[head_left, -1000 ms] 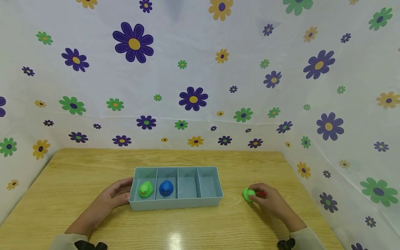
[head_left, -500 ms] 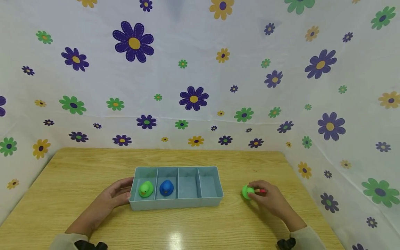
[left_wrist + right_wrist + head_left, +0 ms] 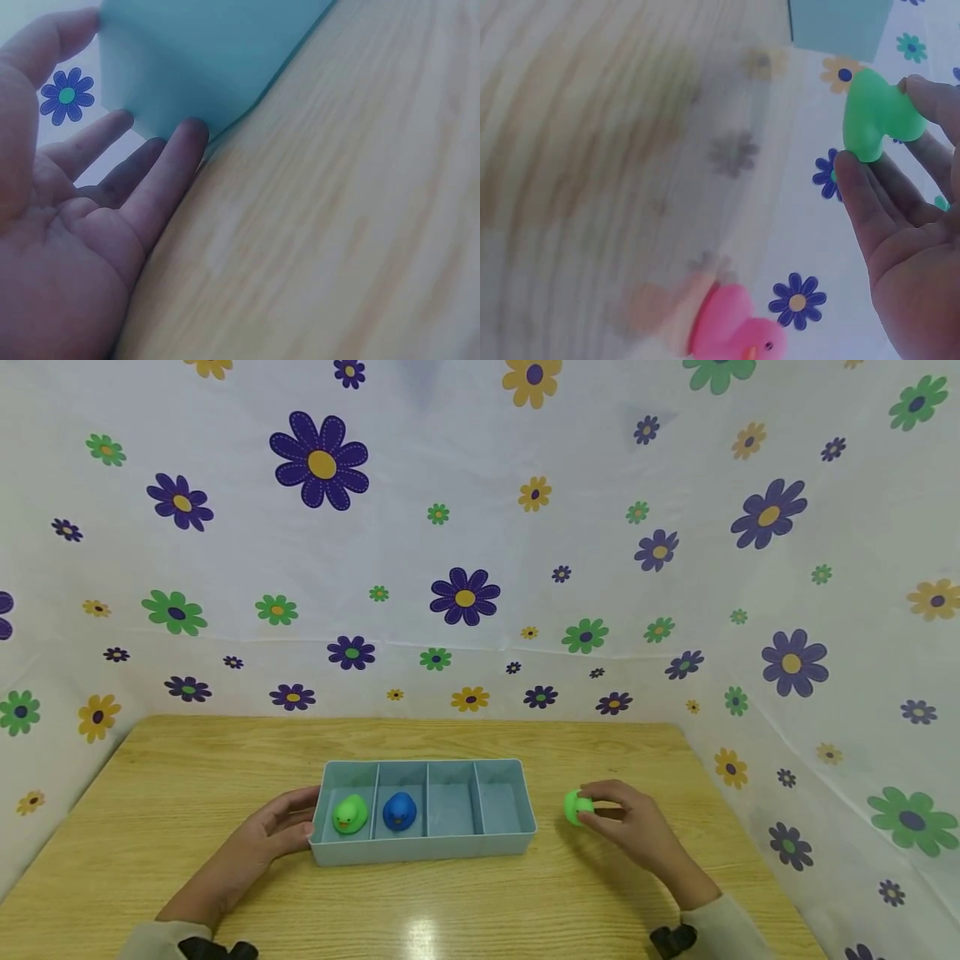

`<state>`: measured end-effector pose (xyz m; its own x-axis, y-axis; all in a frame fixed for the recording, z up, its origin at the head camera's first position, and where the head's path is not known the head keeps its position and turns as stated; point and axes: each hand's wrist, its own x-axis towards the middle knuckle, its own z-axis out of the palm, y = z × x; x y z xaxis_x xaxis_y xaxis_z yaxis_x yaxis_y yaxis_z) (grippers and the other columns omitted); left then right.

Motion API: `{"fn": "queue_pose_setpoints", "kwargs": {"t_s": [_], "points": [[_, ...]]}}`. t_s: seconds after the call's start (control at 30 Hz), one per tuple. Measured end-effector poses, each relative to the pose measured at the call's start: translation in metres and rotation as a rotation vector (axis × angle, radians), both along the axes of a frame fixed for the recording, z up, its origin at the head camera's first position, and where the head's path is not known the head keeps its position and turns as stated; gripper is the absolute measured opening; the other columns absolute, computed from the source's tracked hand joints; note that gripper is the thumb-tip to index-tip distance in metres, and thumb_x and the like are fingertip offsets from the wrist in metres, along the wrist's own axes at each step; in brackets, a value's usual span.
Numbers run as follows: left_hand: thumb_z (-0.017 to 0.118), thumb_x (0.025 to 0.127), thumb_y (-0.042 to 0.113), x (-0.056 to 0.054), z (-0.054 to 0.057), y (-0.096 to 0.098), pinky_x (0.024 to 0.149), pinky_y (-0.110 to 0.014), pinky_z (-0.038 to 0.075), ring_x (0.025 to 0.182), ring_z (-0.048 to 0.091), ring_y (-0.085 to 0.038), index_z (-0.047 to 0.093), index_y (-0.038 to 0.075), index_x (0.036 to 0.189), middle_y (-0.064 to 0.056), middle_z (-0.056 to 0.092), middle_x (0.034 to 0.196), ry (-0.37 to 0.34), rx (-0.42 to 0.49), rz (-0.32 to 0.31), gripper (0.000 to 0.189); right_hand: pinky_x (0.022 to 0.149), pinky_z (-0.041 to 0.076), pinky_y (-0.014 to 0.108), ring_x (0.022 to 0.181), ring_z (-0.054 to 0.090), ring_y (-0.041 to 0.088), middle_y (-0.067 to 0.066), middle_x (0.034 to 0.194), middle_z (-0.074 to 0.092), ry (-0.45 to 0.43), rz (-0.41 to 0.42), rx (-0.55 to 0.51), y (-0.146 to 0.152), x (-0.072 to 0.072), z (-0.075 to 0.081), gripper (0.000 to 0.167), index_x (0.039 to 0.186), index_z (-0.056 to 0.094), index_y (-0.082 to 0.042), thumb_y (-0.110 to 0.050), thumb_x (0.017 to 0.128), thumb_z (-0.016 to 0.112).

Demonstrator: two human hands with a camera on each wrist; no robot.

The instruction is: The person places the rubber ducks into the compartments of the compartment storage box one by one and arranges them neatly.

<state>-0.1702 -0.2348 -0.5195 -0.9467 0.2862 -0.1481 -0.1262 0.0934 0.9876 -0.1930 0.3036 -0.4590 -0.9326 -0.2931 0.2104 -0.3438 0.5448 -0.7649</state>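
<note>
Right hand (image 3: 636,827), head view: pinching green duck (image 3: 576,807) between thumb and fingertips; tray (image 3: 420,849) farther left, apart. Left hand (image 3: 268,835): fingers loosely spread, touching tray's left end; second green duck (image 3: 349,816) in nearest compartment, blue duck (image 3: 400,812) in next. Left wrist view: fingertips (image 3: 196,129) against tray wall, table (image 3: 337,210) beside little finger. Right wrist view: green duck at fingertips, pink duck (image 3: 724,326) near palm, apart.
</note>
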Motion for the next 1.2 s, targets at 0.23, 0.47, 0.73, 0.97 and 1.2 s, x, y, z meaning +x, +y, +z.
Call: {"fn": "queue_pose_setpoints", "kwargs": {"t_s": [0.23, 0.47, 0.73, 0.97, 1.2], "points": [[0.062, 0.106, 0.026, 0.000, 0.003, -0.001, 0.101, -0.029, 0.054, 0.140, 0.050, -0.024, 0.029, 0.007, 0.161, -0.023, 0.036, 0.162, -0.003, 0.001, -0.005, 0.067, 0.089, 0.060, 0.031, 0.115, 0.066, 0.033, 0.013, 0.126, 0.067, -0.023, 0.032, 0.003, -0.016, -0.003, 0.009, 0.025, 0.116, 0.074, -0.009, -0.011, 0.092, 0.079], [0.062, 0.105, 0.026, 0.002, 0.004, 0.000, 0.100, -0.027, 0.052, 0.147, 0.039, -0.041, 0.029, 0.007, 0.162, -0.024, 0.035, 0.162, 0.002, -0.001, 0.002, 0.068, 0.091, 0.060, 0.032, 0.117, 0.065, 0.035, 0.013, 0.126, 0.067, -0.005, 0.086, -0.007, -0.032, -0.011, 0.013, 0.023, 0.114, 0.074, -0.010, -0.010, 0.091, 0.080], [0.063, 0.105, 0.027, 0.001, 0.003, 0.000, 0.101, -0.027, 0.052, 0.147, 0.040, -0.040, 0.030, 0.008, 0.162, -0.023, 0.036, 0.162, -0.004, -0.010, 0.008, 0.068, 0.094, 0.059, 0.037, 0.117, 0.065, 0.031, 0.009, 0.126, 0.067, -0.003, 0.107, 0.031, -0.050, -0.018, 0.021, 0.022, 0.114, 0.074, -0.013, -0.012, 0.093, 0.079], [0.062, 0.105, 0.026, 0.002, 0.004, 0.001, 0.101, -0.027, 0.052, 0.147, 0.037, -0.043, 0.029, 0.007, 0.162, -0.023, 0.035, 0.163, 0.003, -0.006, 0.004, 0.068, 0.093, 0.059, 0.034, 0.115, 0.065, 0.028, 0.007, 0.124, 0.067, 0.009, 0.129, 0.022, -0.063, -0.021, 0.031, 0.022, 0.113, 0.074, -0.013, -0.011, 0.092, 0.079], [0.062, 0.105, 0.026, 0.001, 0.003, 0.001, 0.101, -0.029, 0.054, 0.141, 0.049, -0.026, 0.030, 0.008, 0.161, -0.022, 0.036, 0.162, -0.004, -0.008, 0.007, 0.067, 0.095, 0.059, 0.041, 0.119, 0.064, 0.027, 0.005, 0.127, 0.067, 0.006, 0.202, 0.020, -0.091, -0.024, 0.045, 0.023, 0.116, 0.075, -0.014, -0.015, 0.093, 0.079]]}}
